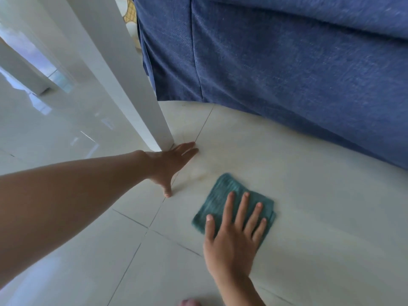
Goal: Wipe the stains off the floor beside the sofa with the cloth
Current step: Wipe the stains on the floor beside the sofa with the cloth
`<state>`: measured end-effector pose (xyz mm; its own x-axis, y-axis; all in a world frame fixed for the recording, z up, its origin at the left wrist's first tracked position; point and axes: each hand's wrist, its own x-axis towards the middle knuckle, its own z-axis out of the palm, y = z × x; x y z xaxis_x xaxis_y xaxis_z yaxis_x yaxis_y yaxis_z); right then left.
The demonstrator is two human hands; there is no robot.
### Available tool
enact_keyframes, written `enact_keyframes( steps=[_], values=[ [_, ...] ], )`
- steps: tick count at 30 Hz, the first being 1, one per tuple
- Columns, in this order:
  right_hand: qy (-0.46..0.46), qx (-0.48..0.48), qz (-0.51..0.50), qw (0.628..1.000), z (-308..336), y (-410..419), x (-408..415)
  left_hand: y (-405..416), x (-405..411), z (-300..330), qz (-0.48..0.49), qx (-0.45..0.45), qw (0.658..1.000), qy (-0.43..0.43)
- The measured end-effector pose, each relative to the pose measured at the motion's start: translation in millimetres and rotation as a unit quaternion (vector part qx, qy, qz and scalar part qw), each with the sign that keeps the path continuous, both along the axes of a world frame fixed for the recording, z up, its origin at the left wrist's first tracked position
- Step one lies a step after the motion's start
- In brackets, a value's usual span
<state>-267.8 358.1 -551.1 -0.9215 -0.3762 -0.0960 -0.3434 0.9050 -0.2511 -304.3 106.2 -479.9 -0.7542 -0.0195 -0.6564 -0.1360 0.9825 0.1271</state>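
Observation:
A folded teal cloth (223, 195) lies flat on the pale tiled floor (309, 217) beside the blue sofa (287, 62). My right hand (234, 235) presses down on the cloth with its fingers spread. My left hand (170, 164) rests flat on the floor next to a white table leg, fingers apart, holding nothing. Faint brownish stains (205, 173) mark the tile between my left hand and the cloth.
A white table leg (132, 85) stands on the floor just left of my left hand. The sofa's fabric skirt hangs to the floor across the upper right. Dark grout lines cross the tiles. A toe shows at the bottom edge.

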Motion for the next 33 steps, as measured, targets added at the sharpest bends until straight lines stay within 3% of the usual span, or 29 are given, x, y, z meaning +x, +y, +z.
enact_keyframes(
  steps=[4, 8, 11, 14, 17, 21, 24, 27, 30, 33],
  values=[
    [-0.002, -0.026, 0.172, 0.985, 0.9, -34.7, -25.4, 0.4, -1.5, -0.3, 0.0, 0.015, 1.0, 0.012],
    [-0.008, -0.007, 0.081, 0.997, -9.0, -40.4, -88.6, -0.6, 6.2, -2.2, 0.003, 0.021, 0.999, 0.028],
    [-0.002, -0.001, 0.016, 1.0, -4.7, -24.4, -60.1, -3.8, 11.4, -4.4, 0.005, 0.025, 0.999, 0.02],
    [-0.006, -0.01, 0.068, 0.998, -0.2, -28.0, -22.1, -7.1, 9.4, -4.8, 0.0, 0.037, 0.999, 0.009],
    [-0.003, -0.015, 0.154, 0.988, -1.9, -48.0, -56.6, -5.1, 7.1, -3.6, -0.012, 0.028, 1.0, 0.005],
    [-0.03, 0.02, 0.054, 0.998, -8.0, -42.8, -103.6, -4.6, 8.1, -4.3, -0.015, 0.011, 1.0, -0.013],
    [-0.014, -0.001, -0.019, 1.0, -3.7, -24.1, -62.4, -3.3, 10.1, -4.8, -0.026, -0.001, 0.999, -0.024],
    [-0.011, -0.011, 0.028, 0.999, -3.1, -28.6, -20.7, -3.9, 3.9, -1.6, -0.038, -0.006, 0.999, -0.027],
    [-0.006, -0.013, 0.13, 0.991, -4.7, -44.7, -52.1, -1.9, 3.0, -0.4, -0.042, -0.015, 0.998, -0.035],
    [-0.007, 0.002, 0.088, 0.996, -12.1, -42.3, -97.9, 1.5, 4.4, -3.2, -0.041, -0.021, 0.998, -0.046]
  ],
)
